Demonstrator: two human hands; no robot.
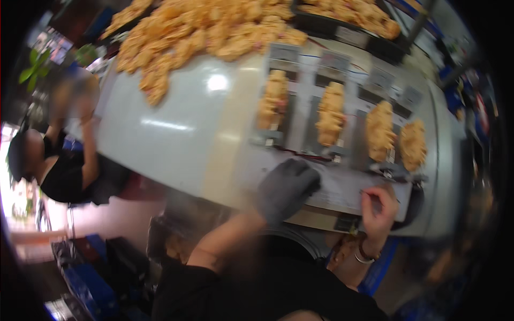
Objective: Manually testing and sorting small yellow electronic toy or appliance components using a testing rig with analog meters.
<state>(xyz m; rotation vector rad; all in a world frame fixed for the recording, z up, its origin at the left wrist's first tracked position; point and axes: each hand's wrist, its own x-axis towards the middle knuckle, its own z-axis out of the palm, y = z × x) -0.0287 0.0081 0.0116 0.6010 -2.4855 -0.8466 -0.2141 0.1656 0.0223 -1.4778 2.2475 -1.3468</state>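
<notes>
My left hand (pixel 289 190), in a dark grey glove, is over the front of the work table with its fingers curled; whether anything is in them is hidden. Bare and wearing a bracelet at the wrist, my right hand (pixel 380 207) has thumb and fingers bent together near the table's front edge; I cannot make out anything in them. Beyond my hands, several lumpy tan pieces lie lengthwise on metal fixtures, among them a left piece (pixel 273 100), a middle piece (pixel 331 113) and a right piece (pixel 379 131). Another tan piece (pixel 413 144) is at the far right end.
A big heap of similar tan pieces (pixel 214 29) covers the table's far side. A black tray (pixel 353 36) holds more at the back right. Thin wires run between the fixtures. At left sits another person (pixel 69 171), and blue and dark bins (pixel 88 281) stand below.
</notes>
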